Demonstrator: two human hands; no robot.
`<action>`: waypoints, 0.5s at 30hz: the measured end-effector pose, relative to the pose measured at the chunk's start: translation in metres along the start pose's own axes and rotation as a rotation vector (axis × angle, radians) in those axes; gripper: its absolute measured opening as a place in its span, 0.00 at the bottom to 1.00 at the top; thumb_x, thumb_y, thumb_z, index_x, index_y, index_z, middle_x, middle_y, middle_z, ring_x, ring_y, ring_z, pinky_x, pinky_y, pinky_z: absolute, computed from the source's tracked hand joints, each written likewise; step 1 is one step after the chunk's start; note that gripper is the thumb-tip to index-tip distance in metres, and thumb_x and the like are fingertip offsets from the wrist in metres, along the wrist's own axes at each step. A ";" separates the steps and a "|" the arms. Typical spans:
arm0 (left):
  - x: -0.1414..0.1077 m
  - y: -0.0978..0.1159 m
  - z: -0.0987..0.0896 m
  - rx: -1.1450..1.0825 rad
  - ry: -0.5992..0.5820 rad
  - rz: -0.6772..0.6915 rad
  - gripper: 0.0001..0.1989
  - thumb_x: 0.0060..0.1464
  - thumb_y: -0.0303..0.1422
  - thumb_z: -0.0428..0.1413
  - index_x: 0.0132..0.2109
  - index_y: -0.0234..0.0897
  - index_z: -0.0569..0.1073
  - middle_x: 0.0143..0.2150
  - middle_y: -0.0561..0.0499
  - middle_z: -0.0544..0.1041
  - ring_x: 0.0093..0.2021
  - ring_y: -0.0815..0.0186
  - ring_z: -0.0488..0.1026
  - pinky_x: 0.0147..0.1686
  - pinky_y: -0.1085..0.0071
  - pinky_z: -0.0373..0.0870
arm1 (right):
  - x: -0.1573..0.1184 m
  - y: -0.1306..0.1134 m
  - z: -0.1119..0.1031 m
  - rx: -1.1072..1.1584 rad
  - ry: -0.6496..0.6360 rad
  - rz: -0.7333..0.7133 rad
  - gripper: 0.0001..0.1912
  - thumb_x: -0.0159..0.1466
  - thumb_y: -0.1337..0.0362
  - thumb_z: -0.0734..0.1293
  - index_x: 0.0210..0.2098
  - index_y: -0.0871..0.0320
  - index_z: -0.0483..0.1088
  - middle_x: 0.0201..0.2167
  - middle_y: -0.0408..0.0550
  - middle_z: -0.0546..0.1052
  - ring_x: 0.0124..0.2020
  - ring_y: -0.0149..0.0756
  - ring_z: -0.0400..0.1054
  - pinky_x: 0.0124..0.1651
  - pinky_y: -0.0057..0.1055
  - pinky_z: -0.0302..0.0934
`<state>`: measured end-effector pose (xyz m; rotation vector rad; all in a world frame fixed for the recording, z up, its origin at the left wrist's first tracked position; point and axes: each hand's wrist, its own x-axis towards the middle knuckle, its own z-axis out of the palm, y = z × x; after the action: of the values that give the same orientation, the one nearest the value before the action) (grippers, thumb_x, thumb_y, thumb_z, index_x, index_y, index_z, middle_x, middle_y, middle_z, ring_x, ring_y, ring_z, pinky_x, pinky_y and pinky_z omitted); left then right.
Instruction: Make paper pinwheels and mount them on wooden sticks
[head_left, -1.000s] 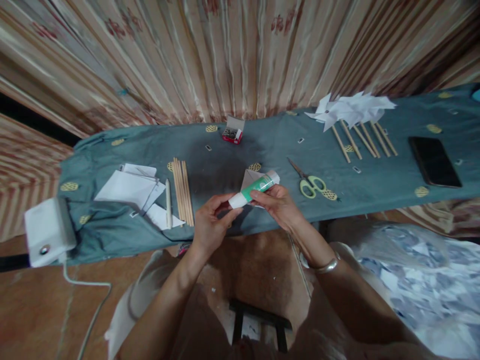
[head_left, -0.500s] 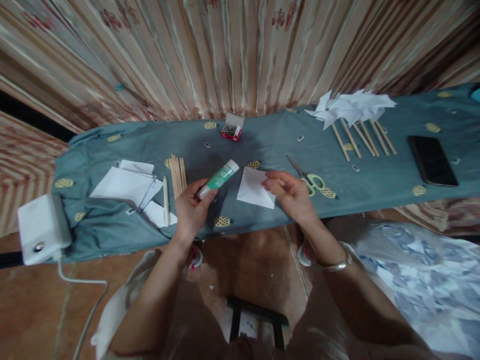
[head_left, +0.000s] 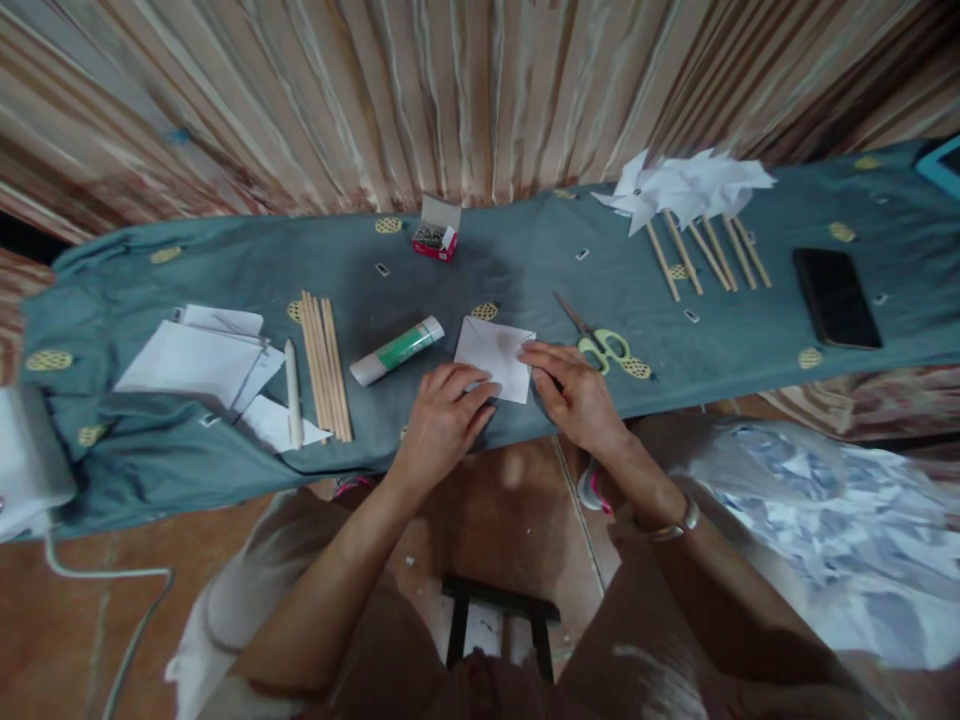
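Note:
A small square of white paper (head_left: pixel 495 352) with diagonal creases lies on the cloth in front of me. My left hand (head_left: pixel 444 412) has its fingers closed at the paper's lower left edge. At the right edge, my right hand (head_left: pixel 571 392) pinches the paper between fingers and thumb. A green and white glue stick (head_left: pixel 397 351) lies on its side, left of the paper and apart from my left hand. Scissors with light green handles (head_left: pixel 600 342) rest just beyond my right hand, blades pointing away to the upper left.
Wooden sticks (head_left: pixel 324 368), a white pen-like tool (head_left: pixel 292 395) and paper sheets (head_left: pixel 196 362) lie left. A red box of small metal pieces (head_left: pixel 436 240) stands open behind. Paper pinwheels on sticks (head_left: pixel 686 190) and a black phone (head_left: pixel 836 298) lie right.
My left hand has let go of the glue stick, which now lies on the cloth, and has moved right onto the paper. My right hand stays at the paper's right edge. The view has shifted.

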<state>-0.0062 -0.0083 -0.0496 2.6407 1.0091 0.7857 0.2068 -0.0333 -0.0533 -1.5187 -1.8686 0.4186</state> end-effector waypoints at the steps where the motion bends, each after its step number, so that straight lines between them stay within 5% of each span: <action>1: 0.002 0.002 0.004 -0.003 -0.014 0.002 0.10 0.60 0.31 0.57 0.48 0.35 0.76 0.46 0.43 0.78 0.48 0.56 0.71 0.45 0.59 0.70 | 0.000 0.001 0.000 0.003 -0.001 0.000 0.15 0.67 0.66 0.59 0.47 0.55 0.75 0.51 0.53 0.78 0.52 0.45 0.71 0.58 0.48 0.63; 15: 0.009 0.001 0.012 0.042 -0.012 0.054 0.08 0.61 0.33 0.56 0.43 0.34 0.77 0.42 0.44 0.78 0.43 0.60 0.72 0.42 0.64 0.72 | -0.003 0.004 -0.002 0.065 -0.007 0.038 0.18 0.64 0.70 0.58 0.47 0.56 0.75 0.52 0.52 0.77 0.54 0.44 0.69 0.59 0.47 0.62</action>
<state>0.0063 -0.0024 -0.0553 2.7157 0.9658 0.7672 0.2113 -0.0351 -0.0557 -1.5125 -1.8162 0.4978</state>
